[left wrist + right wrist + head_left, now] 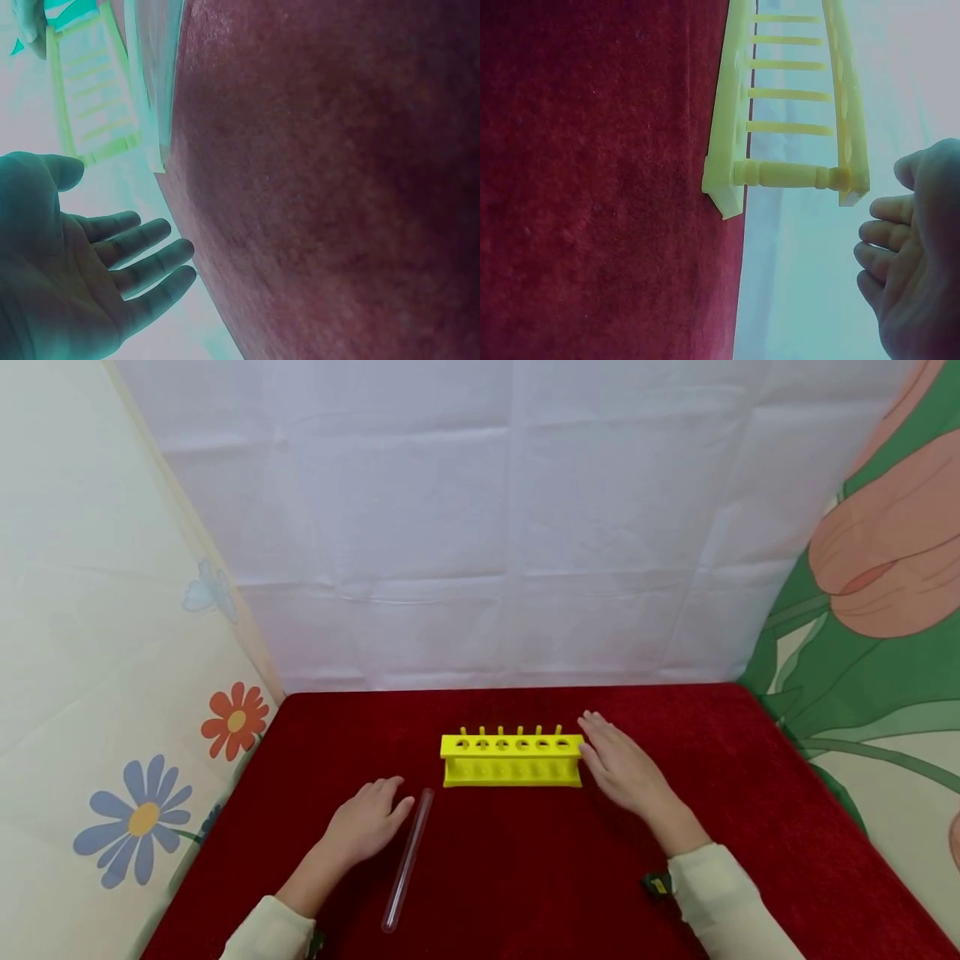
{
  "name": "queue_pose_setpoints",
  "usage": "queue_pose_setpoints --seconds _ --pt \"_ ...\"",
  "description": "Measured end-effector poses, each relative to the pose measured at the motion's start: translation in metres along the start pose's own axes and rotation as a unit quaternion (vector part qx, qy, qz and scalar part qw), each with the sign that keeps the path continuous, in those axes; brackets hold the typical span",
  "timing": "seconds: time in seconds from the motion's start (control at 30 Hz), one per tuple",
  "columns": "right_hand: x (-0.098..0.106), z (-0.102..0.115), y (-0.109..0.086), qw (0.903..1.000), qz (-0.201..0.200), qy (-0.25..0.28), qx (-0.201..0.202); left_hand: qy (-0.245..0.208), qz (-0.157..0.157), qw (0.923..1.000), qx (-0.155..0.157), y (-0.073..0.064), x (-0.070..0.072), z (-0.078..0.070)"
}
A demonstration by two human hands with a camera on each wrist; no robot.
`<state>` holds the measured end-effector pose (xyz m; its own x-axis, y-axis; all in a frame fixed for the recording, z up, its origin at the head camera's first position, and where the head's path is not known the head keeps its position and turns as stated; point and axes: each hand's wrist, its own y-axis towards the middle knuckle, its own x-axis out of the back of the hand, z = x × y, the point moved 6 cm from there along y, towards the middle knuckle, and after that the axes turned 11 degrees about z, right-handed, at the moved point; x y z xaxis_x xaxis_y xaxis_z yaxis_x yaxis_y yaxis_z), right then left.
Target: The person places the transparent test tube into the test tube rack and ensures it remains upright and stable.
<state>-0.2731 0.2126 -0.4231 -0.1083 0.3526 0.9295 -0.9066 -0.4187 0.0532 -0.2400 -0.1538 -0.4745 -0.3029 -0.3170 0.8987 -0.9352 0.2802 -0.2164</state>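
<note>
A yellow test tube rack (512,747) stands upright on the red cloth, with a row of holes on top and pegs along its back. No tube sits in it. My right hand (622,768) is at the rack's right end, fingers extended and holding nothing; the right wrist view shows that hand (911,251) beside the rack's end post (791,175). A clear test tube (408,860) lies slantwise on the cloth, in front and left of the rack. Just left of the tube, my left hand (367,820) has its fingers relaxed, the palm (67,277) bare in the left wrist view.
Red velvety cloth (525,877) covers the table. A white creased sheet (487,527) hangs behind it. Flower-printed sheets stand along the left (150,693) and right (885,693) sides. A small dark wrist device (657,884) is by the right sleeve.
</note>
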Motion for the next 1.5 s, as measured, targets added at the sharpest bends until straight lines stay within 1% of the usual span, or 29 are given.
queue_pose_setpoints --seconds 0.33,0.63,0.77,0.93,1.17,1.37,1.5 --pt "-0.006 0.001 0.006 1.0000 0.007 -0.002 0.006 -0.005 0.012 0.9999 0.010 -0.002 -0.006 -0.001" --pt "-0.008 0.005 0.009 0.9998 -0.002 -0.013 0.013 0.002 0.020 0.9997 0.016 -0.004 -0.008 -0.002" --pt "-0.011 0.005 0.011 0.9998 -0.002 -0.017 0.012 -0.004 0.027 0.9994 0.022 -0.006 -0.008 -0.003" --pt "-0.014 0.004 0.011 0.9998 0.001 -0.016 0.009 -0.009 0.026 0.9993 0.024 -0.007 -0.009 -0.004" --pt "-0.015 0.004 0.012 0.9998 0.006 -0.020 0.005 -0.004 0.036 0.9990 0.027 -0.007 -0.012 -0.005" --pt "-0.018 0.004 0.012 0.9997 0.012 -0.023 0.002 -0.006 0.039 0.9990 0.021 -0.008 -0.013 -0.009" --pt "-0.020 0.003 0.012 0.9997 0.007 -0.025 0.003 -0.005 0.041 0.9989 0.022 -0.009 -0.014 -0.010"
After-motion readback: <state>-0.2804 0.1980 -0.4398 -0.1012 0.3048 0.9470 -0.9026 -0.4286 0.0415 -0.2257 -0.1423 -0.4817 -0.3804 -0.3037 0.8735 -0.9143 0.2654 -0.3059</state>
